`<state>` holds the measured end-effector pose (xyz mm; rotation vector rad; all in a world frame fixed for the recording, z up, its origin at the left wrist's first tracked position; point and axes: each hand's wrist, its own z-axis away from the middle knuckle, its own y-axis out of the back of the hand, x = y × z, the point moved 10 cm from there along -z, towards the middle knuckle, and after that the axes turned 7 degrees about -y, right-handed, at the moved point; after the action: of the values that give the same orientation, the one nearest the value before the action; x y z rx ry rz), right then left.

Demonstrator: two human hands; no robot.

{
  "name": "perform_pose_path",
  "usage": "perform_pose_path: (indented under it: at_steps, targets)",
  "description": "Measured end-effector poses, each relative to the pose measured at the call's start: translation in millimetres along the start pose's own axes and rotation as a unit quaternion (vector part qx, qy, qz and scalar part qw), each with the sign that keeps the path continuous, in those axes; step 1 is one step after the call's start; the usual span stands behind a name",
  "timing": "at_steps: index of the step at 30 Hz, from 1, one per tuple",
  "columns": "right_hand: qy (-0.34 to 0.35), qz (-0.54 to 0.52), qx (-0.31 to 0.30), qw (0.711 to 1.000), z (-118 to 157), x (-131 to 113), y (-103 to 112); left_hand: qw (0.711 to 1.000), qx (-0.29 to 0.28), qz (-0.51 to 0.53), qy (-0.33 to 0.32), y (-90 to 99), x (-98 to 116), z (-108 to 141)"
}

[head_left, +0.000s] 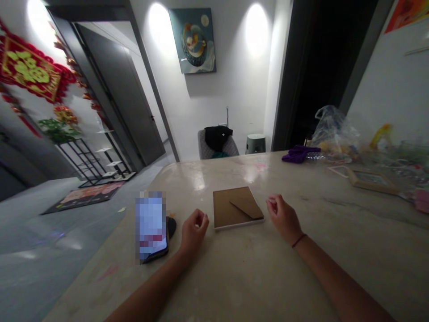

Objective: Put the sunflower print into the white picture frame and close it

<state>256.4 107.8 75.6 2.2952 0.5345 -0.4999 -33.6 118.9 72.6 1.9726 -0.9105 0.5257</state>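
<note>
1. We're looking straight down at the glossy cream marble-look bench (231,286), and there, dead centre, lies a flat square brown cardboard-backed panel with a white edge (234,208), its angled brown stand flap (246,206) folded flat against the back.
2. Our left hand (194,231) sits just beside the panel's left edge, fingers curled into a loose half-fist, pinching nothing.
3. Our right hand (283,218) mirrors it on the far side, near the panel's right edge, also loosely curled and empty, with a thin dark red cord bracelet (299,240) at the wrist. We can't tell whether either hand is touching the bench.
4. Left of that left hand, we have a black smartphone (157,256), its screen blurred out, with a small black oval object (171,226) right against its side.
5. Further up the bench on the right, we spot a crumpled clear plastic bag (333,129), a purple cloth (299,154) and a light wood picture frame (370,181) lying flat — well apart from both hands.
6. Beyond the bench, we see a grey upholstered chair (208,150) with a black garment (217,137) draped over it, and a teal-painted abstract canvas (192,40) on the white wall.
</note>
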Motion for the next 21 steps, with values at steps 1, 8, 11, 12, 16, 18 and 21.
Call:
perform_pose_path:
  at_steps: [1, 8, 11, 12, 16, 18, 21]
  targets:
    - [0.009, 0.003, 0.005, 1.0, 0, -1, 2, 1.0, 0.008, -0.007, -0.002, 1.9, 0, 0]
    - [-0.074, -0.107, -0.107, 0.986, -7, 5, -14, 0.979, -0.167, 0.099, 0.054, -34.7, 2, 7]
    - [-0.123, -0.169, -0.131, 0.969, -7, 9, -21, 0.971, -0.186, 0.134, 0.065, -41.2, 4, 10]
    - [-0.123, -0.167, -0.124, 0.97, -7, 9, -19, 0.974, -0.176, 0.128, 0.063, -39.8, 4, 9]
    - [-0.083, -0.102, -0.082, 0.988, -9, 4, -7, 0.991, -0.115, 0.059, 0.022, -27.3, 3, 2]
    - [-0.044, -0.034, -0.063, 0.996, -9, -3, -1, 0.998, -0.062, 0.001, -0.003, -15.4, 4, -2]
    - [0.048, 0.095, -0.111, 0.988, -4, -16, -13, 0.99, -0.067, -0.12, -0.011, -14.0, 4, -3]
